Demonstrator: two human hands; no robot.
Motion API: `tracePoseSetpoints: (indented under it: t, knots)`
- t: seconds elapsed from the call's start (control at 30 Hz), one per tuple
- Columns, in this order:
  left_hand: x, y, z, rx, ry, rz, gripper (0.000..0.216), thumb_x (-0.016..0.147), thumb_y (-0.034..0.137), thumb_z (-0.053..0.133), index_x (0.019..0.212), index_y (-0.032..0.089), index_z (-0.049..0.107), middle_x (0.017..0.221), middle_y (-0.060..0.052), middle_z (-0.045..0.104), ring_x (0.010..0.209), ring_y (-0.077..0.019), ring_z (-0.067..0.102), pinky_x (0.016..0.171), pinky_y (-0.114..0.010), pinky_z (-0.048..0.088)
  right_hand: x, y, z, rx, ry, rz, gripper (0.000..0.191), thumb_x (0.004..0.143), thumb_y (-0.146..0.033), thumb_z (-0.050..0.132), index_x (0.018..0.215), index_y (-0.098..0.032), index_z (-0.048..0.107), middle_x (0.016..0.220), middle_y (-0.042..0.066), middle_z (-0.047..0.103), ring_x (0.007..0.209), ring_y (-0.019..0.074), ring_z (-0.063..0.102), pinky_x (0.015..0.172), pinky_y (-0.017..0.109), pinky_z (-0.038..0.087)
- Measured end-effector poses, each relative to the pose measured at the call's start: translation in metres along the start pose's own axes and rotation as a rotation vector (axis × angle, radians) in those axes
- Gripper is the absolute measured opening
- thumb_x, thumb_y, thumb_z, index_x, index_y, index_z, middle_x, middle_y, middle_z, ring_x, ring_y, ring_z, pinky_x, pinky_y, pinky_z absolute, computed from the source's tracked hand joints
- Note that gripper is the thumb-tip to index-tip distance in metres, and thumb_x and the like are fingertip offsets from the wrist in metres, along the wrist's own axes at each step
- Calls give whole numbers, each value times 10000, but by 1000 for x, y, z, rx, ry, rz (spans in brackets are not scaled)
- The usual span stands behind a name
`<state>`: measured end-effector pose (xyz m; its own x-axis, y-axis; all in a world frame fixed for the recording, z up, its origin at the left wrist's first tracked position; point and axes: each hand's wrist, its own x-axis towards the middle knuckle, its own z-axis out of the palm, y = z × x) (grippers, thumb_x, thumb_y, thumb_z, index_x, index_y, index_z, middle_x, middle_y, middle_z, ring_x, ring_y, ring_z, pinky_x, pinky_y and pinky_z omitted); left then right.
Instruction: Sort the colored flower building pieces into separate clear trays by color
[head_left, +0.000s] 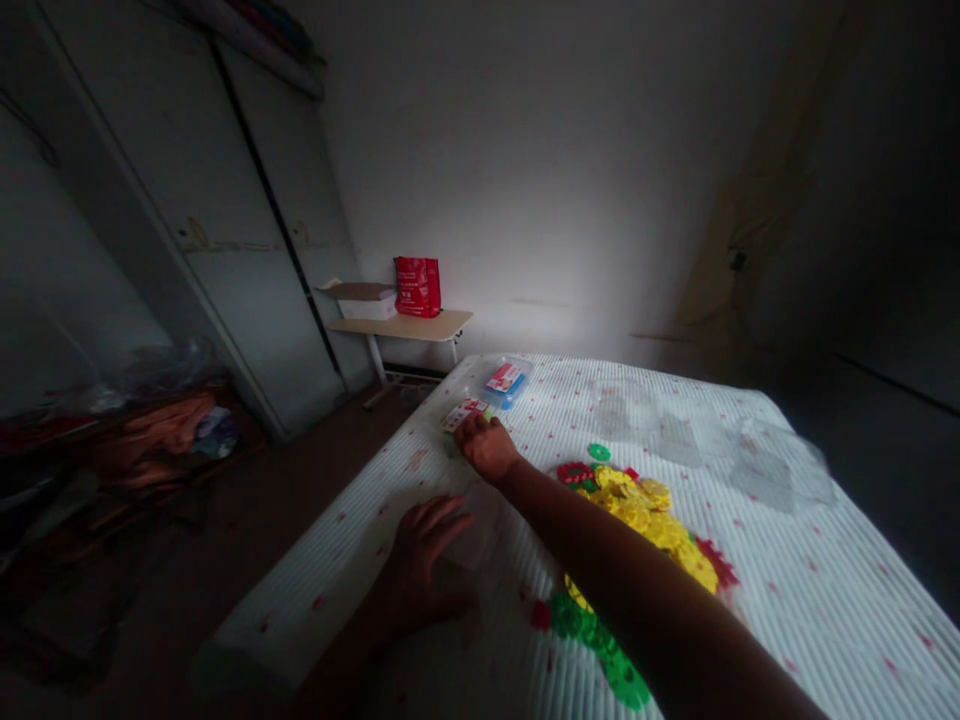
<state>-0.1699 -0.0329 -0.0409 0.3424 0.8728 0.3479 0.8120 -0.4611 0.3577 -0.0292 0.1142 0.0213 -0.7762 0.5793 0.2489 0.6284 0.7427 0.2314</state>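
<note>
My right hand reaches far across the white bed, fingers curled down on a small printed card or packet. My left hand lies flat on the bed near the left edge, fingers spread, resting on what looks like a clear plastic bag. A pile of yellow, green and red plastic interlocking pieces sits beside and under my right forearm. A clear box with a blue and red label lies just beyond the card.
Clear plastic bags lie on the bed's right side. A small table with a red bag and a box stands by the far wall. Tall wardrobe doors and a cluttered heap fill the left.
</note>
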Motion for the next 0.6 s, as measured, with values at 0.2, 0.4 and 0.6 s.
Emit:
tracePoseSetpoints:
  t: [0.2, 0.4, 0.6]
  knots:
    - [19, 8, -8, -281, 203, -200, 466, 703, 481, 603, 1110, 254, 607, 1243, -83, 536, 1175, -277, 452, 1005, -432, 356, -17, 22, -9, 34, -13, 3, 297, 887, -151, 330, 1114, -115, 518, 1102, 140, 587, 989, 221, 519, 722, 311, 474]
    - [56, 37, -21, -1026, 544, -582, 461, 717, 424, 610, 1105, 186, 534, 1149, -101, 559, 1060, -242, 547, 937, -413, 426, -56, 43, -43, 167, 149, 40, 224, 853, -174, 408, 1003, -121, 565, 967, 104, 626, 941, 194, 534, 793, 282, 452]
    - [85, 73, -19, -1797, 290, -719, 582, 758, 622, 436, 1129, 173, 449, 978, -113, 581, 901, -242, 620, 860, -482, 472, -136, 45, -69, 258, 421, -37, 176, 866, -172, 389, 858, -147, 563, 981, 93, 621, 962, 159, 522, 833, 248, 431]
